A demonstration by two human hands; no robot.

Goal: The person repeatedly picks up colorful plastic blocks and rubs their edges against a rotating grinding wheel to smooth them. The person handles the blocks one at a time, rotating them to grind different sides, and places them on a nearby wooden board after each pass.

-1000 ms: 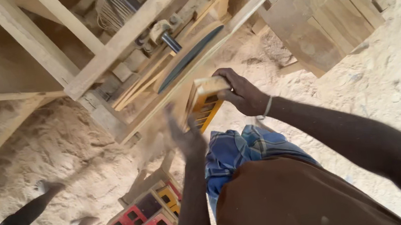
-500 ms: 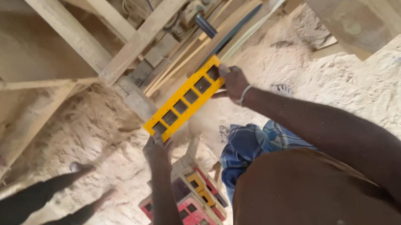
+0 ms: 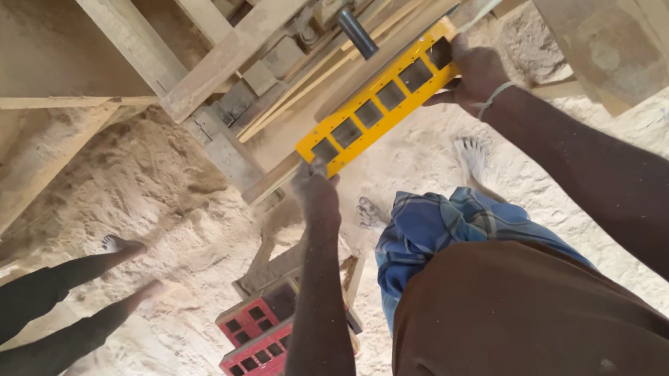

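A long yellow metal frame [image 3: 379,104] with several rectangular openings is held level in front of a wooden workbench [image 3: 250,34]. My left hand [image 3: 313,184] grips its lower left end. At the upper right end, my right hand [image 3: 476,71] holds the frame, a thin band on the wrist. The frame lies along wooden slats [image 3: 315,89] beneath a dark metal handle [image 3: 356,33].
A red frame with similar openings [image 3: 256,348] lies on the sandy ground by my bare feet [image 3: 473,155]. Another person's legs [image 3: 46,305] stretch in from the left. Wooden boards [image 3: 632,3] stand at the upper right.
The yellow frame has turned from end-on to lying flat and long between both hands. My left hand has closed on its lower end. The view has shifted slightly.
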